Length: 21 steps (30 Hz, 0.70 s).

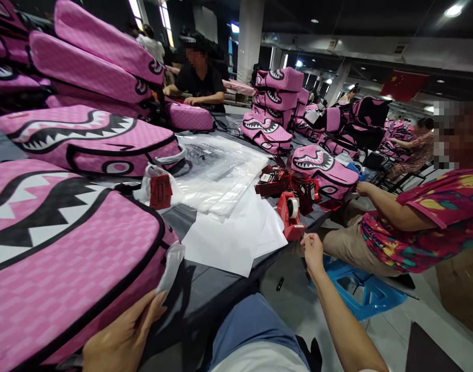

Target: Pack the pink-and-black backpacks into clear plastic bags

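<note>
A large pink backpack (58, 258) with a shark-mouth print lies on the table right in front of me. My left hand (122, 336) rests against its lower right edge, fingers pinching a small clear plastic piece (170, 266). My right hand (312, 250) reaches out to the red tape dispenser (291, 214) at the table's edge, fingers pinched together just below it; whether it holds tape I cannot make out.
More pink backpacks (89, 137) are stacked on the left and at the back (277, 93). Clear plastic bags (217, 170), white sheets (232, 237) and red tags (161, 191) lie mid-table. A person in a colourful shirt (426, 227) sits at right by a blue stool (356, 289); another works opposite.
</note>
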### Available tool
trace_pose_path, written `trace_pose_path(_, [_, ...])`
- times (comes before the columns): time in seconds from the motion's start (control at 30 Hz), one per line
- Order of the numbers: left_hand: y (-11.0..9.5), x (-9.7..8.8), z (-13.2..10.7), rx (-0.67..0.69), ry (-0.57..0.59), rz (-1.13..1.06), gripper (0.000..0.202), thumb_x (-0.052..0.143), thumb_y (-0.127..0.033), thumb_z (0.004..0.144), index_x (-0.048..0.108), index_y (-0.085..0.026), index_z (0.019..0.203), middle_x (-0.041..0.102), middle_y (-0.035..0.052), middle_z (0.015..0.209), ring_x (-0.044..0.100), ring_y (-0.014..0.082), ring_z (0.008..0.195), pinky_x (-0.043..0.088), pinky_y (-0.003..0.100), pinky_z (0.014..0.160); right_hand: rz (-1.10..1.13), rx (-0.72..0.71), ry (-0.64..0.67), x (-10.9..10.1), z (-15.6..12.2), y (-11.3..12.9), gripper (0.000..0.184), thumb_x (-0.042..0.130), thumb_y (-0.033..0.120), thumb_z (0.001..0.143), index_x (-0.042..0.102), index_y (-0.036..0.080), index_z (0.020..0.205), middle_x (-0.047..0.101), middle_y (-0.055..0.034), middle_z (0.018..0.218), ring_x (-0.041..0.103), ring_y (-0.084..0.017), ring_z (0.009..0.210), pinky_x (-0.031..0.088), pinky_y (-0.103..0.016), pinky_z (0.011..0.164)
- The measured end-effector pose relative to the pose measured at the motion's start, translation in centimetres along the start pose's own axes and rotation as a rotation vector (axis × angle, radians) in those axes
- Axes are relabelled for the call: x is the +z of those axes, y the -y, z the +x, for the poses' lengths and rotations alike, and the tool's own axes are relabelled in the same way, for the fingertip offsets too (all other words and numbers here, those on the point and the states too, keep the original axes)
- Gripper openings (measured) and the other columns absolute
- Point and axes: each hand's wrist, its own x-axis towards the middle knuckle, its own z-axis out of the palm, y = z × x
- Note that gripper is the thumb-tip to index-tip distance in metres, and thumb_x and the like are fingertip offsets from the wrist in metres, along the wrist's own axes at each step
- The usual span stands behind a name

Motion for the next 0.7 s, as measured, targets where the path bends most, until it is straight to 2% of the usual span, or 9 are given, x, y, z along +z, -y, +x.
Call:
trace_pose_path(0.07, [-0.8, -0.4, 0.5, -0.134, 0.025, 0.007, 0.033, 0.055, -0.050, 0.092, 0.075, -0.025, 0.099, 0.077, -0.0015, 0.070, 0.074, 0.0213, 0.060, 0.055, 0.024, 0.050, 0.126, 0.101, 0.047, 1.4, -2.4, -0.8, 0.049, 0.069, 0.067, 0.069, 0.044, 0.025, 0.070, 0.046, 0.0067, 0.055, 0.037, -0.011, 0.047, 0.032, -0.024, 0.046])
trace_pose_path(0.13, [-2.0, -0.8, 0.9, -0.245, 0.051, 0.010, 0.040, 0.063, -0.057, 0.084, 0.078, -0.021, 0.094, 0.079, -0.0001, 0.075, 0.073, 0.0211, 0.058, 0.056, 0.025, 0.054, 0.227, 0.199, 0.206, 3.9, -5.6, -1.2, 0.053, 0.072, 0.068, 0.069, 0.041, 0.025, 0.072, 0.044, 0.0075, 0.058, 0.036, -0.009, 0.047, 0.030, -0.022, 0.045])
trace_pose_path(0.2, [-3.2, -1.1, 1.3, -0.288, 0.063, -0.009, 0.048, 0.070, -0.064, 0.075, 0.079, -0.020, 0.091, 0.080, 0.0012, 0.080, 0.072, 0.0209, 0.059, 0.057, 0.026, 0.058, 0.348, 0.349, 0.490, 7.1, -9.5, -1.1, 0.054, 0.076, 0.065, 0.072, 0.042, 0.024, 0.074, 0.046, 0.0075, 0.060, 0.035, -0.008, 0.048, 0.029, -0.021, 0.045])
trace_pose_path(0.27, [-4.1, -1.2, 1.6, -0.295, 0.071, -0.058, 0.051, 0.075, -0.065, 0.068, 0.079, -0.020, 0.090, 0.079, 0.0010, 0.077, 0.072, 0.0212, 0.061, 0.058, 0.026, 0.060, 0.410, 0.451, 0.805, 10.3, -13.4, -0.5, 0.052, 0.076, 0.064, 0.076, 0.044, 0.023, 0.078, 0.047, 0.0082, 0.059, 0.034, -0.007, 0.047, 0.028, -0.020, 0.046])
trace_pose_path(0.33, [-4.5, -1.3, 1.8, -0.304, 0.106, -0.110, 0.050, 0.080, -0.062, 0.064, 0.079, -0.020, 0.091, 0.078, 0.0000, 0.073, 0.072, 0.0206, 0.062, 0.058, 0.026, 0.062, 0.390, 0.418, 1.015, 13.1, -16.4, 0.0, 0.052, 0.073, 0.067, 0.079, 0.046, 0.022, 0.081, 0.047, 0.0092, 0.057, 0.035, -0.006, 0.047, 0.027, -0.020, 0.047])
trace_pose_path(0.37, [-4.6, -1.4, 1.8, -0.314, 0.128, -0.127, 0.049, 0.081, -0.059, 0.064, 0.079, -0.020, 0.093, 0.077, -0.0005, 0.072, 0.072, 0.0201, 0.062, 0.058, 0.025, 0.063, 0.375, 0.371, 1.077, 14.4, -17.4, 0.2, 0.053, 0.072, 0.068, 0.079, 0.046, 0.022, 0.081, 0.047, 0.0095, 0.056, 0.035, -0.006, 0.047, 0.028, -0.020, 0.048])
trace_pose_path(0.43, [-4.9, -1.5, 1.8, -0.335, 0.158, -0.144, 0.046, 0.083, -0.055, 0.064, 0.078, -0.021, 0.094, 0.076, -0.0016, 0.070, 0.071, 0.0190, 0.061, 0.056, 0.024, 0.062, 0.351, 0.286, 1.135, 16.6, -18.6, 0.1, 0.054, 0.070, 0.071, 0.079, 0.046, 0.022, 0.080, 0.047, 0.0095, 0.056, 0.036, -0.007, 0.048, 0.029, -0.021, 0.049])
trace_pose_path(0.53, [-5.2, -1.3, 1.7, -0.356, 0.142, -0.127, 0.041, 0.082, -0.053, 0.066, 0.077, -0.021, 0.091, 0.074, -0.0028, 0.067, 0.067, 0.0168, 0.058, 0.052, 0.023, 0.057, 0.315, 0.214, 1.145, 18.9, -19.0, -0.5, 0.052, 0.068, 0.070, 0.080, 0.046, 0.022, 0.077, 0.046, 0.0093, 0.057, 0.038, -0.007, 0.051, 0.030, -0.022, 0.052])
trace_pose_path(0.7, [-4.8, -0.8, 1.5, -0.384, 0.097, -0.113, 0.037, 0.065, -0.055, 0.083, 0.075, -0.020, 0.089, 0.072, -0.0008, 0.068, 0.066, 0.0158, 0.057, 0.051, 0.022, 0.057, 0.289, 0.192, 1.184, 19.7, -19.3, -1.6, 0.050, 0.069, 0.067, 0.079, 0.047, 0.022, 0.077, 0.045, 0.0093, 0.059, 0.040, -0.008, 0.052, 0.032, -0.022, 0.053])
